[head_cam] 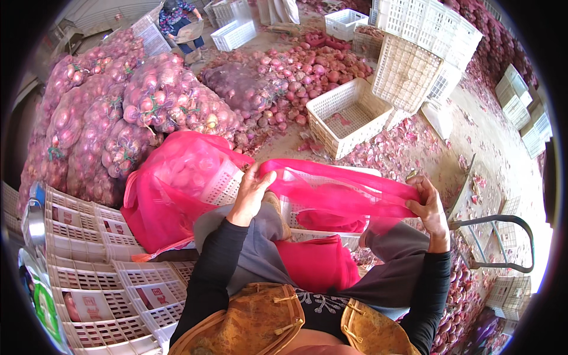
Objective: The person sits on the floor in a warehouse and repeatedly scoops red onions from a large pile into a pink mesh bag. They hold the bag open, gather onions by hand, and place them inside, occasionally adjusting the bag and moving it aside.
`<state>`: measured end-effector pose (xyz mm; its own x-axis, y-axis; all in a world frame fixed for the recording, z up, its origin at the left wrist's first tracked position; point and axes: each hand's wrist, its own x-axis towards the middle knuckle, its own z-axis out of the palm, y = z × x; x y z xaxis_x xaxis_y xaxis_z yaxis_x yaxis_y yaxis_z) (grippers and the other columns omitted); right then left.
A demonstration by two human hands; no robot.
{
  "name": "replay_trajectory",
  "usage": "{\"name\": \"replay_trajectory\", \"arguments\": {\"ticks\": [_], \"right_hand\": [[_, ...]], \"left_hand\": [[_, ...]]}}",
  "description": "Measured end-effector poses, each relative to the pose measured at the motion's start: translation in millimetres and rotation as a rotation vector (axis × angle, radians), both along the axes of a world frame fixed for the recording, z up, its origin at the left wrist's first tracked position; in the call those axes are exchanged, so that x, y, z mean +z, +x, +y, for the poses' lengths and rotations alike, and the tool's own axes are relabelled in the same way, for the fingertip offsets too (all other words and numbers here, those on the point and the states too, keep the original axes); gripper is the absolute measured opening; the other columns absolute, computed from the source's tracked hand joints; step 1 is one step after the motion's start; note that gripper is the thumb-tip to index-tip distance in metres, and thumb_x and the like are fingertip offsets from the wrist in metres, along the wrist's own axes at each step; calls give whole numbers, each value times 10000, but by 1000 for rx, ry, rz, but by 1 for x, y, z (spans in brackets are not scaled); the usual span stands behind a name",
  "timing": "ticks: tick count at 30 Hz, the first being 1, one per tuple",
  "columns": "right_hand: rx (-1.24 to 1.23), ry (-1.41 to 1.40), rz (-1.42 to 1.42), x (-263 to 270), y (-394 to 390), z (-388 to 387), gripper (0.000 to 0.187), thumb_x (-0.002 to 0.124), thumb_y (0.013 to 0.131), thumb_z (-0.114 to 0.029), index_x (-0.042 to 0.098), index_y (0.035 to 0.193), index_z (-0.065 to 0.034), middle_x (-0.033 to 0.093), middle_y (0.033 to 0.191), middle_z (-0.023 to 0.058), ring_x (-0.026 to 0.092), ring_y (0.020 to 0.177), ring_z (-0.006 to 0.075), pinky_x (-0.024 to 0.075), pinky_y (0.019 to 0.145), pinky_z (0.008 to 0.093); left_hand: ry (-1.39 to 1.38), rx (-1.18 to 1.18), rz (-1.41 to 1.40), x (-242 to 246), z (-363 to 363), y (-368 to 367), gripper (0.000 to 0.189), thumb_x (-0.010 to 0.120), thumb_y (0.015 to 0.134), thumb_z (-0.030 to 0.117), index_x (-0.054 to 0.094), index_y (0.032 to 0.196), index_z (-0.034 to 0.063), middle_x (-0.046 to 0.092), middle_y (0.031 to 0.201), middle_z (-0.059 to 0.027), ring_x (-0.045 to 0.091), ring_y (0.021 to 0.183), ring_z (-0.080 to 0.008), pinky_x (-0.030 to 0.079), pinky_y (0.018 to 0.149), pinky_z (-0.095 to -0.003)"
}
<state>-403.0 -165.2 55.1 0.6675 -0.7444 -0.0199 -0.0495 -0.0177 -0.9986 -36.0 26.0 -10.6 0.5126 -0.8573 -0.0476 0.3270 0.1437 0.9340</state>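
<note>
A bright pink mesh bag (337, 182) is stretched between my two hands above my lap. My left hand (249, 193) pinches one end of it between thumb and fingers, and my right hand (429, 205) grips the other end. Beneath the stretched mesh stands a white plastic crate (288, 222) with more pink mesh (330, 220) in it. Folded pink mesh bags (313, 264) lie between my legs. To the left of my left hand, another pink mesh bag (155, 213) is draped over a white crate (225, 184) of onions.
Filled onion sacks (84, 115) are piled at left, beside stacked crates (88, 284). Loose onions (319, 66) lie ahead, near an off-white crate (350, 115) and leaning crates (408, 71). A hand truck (501, 264) is at right. A person (177, 22) bends at the far left.
</note>
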Motion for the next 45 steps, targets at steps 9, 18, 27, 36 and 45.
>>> {"name": "replay_trajectory", "arguments": {"ticks": [9, 18, 27, 36, 45], "right_hand": [[-308, -806, 490, -38, 12, -17, 125, 578, 799, 6, 632, 907, -25, 599, 827, 162, 589, 753, 324, 468, 658, 371], [-345, 577, -554, -24, -4, -37, 163, 453, 931, -54, 518, 1073, -9, 622, 999, 118, 631, 842, 180, 562, 697, 294], [10, -489, 291, -21, 12, -11, 257, 660, 823, -145, 573, 1045, -50, 573, 736, 23, 515, 658, 92, 419, 596, 249], [-153, 442, -187, -26, -9, -24, 209, 567, 925, -196, 598, 953, 9, 612, 782, 20, 547, 640, 66, 448, 572, 198], [81, -47, 185, -16, 0, -19, 96, 632, 833, -64, 604, 891, 8, 603, 769, 1, 515, 684, 58, 409, 603, 221]], "left_hand": [[-120, 11, 359, 24, -1, -15, 298, 473, 944, 83, 513, 1238, 58, 596, 1079, -68, 615, 949, -170, 540, 778, -285], [37, -937, -35, -1, 14, -5, 430, 509, 933, 393, 543, 1223, 77, 602, 840, -24, 561, 827, -187, 447, 744, -350], [-419, -276, 856, 5, 12, 14, 515, 517, 903, 461, 504, 1224, 59, 553, 1224, -122, 505, 1164, -280, 409, 977, -478], [-152, -334, 472, 15, 16, 1, 731, 665, 757, 558, 498, 1238, 34, 541, 1246, -112, 506, 1155, -241, 389, 1005, -435], [-156, 103, 207, 8, 11, 7, 203, 517, 933, 101, 530, 1124, 32, 592, 1087, -83, 605, 965, -181, 517, 856, -317]]}}
